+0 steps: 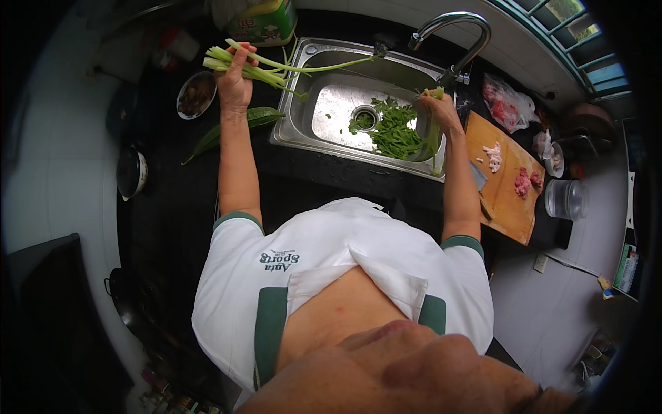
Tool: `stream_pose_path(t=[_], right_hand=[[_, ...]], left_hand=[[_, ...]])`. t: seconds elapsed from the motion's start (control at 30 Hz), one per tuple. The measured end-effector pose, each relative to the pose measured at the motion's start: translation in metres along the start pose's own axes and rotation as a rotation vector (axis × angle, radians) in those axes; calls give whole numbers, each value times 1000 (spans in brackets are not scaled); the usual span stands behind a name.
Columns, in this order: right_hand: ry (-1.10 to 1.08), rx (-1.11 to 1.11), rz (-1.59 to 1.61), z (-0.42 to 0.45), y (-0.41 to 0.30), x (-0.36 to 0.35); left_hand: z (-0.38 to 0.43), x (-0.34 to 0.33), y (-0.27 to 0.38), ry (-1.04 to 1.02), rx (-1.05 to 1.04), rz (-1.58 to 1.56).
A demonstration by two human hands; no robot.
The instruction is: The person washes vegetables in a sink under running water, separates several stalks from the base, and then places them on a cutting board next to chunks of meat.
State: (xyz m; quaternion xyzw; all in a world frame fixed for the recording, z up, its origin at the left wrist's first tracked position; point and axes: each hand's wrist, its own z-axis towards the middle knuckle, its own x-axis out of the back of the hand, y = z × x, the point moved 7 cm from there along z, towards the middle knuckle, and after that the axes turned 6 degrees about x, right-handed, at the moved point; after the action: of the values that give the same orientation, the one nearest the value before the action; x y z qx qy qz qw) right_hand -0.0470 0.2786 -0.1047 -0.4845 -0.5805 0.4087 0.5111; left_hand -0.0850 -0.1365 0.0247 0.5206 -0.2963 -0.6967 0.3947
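My left hand (236,77) is closed around a bunch of pale green celery stalks (269,76) at the left end of the steel sink (287,135). One long stalk from the bunch reaches right across the basin. Over the sink's right end, my right hand (439,108) grips more celery (433,139), which hangs down into the basin; thin strands show by its fingertips. Torn green leaves (395,132) lie in the basin beside and over the drain (364,119). The curved chrome faucet (473,26) stands behind, its spout above the sink's back rim.
To the right, a wooden cutting board (504,207) carries chopped meat (522,182) and a cleaver (477,177), partly hidden by my right arm. Plastic bags (509,106) and a glass jar (563,199) stand near it. A long green gourd (264,117) and a bowl (196,95) are at left.
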Motion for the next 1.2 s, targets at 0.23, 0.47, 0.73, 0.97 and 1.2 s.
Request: stream_pose_path(t=[0.23, 0.47, 0.73, 0.97, 1.2], right_hand=[[109, 91, 122, 3, -28, 1], [341, 33, 313, -2, -7, 43], [461, -19, 388, -7, 4, 67], [417, -38, 482, -9, 4, 64], [178, 80, 382, -19, -75, -17]], left_hand=[[3, 25, -20, 186, -37, 157], [-7, 95, 12, 600, -207, 17], [-14, 121, 36, 832, -437, -72], [2, 62, 2, 403, -146, 5], [-34, -153, -141, -279, 157, 497]])
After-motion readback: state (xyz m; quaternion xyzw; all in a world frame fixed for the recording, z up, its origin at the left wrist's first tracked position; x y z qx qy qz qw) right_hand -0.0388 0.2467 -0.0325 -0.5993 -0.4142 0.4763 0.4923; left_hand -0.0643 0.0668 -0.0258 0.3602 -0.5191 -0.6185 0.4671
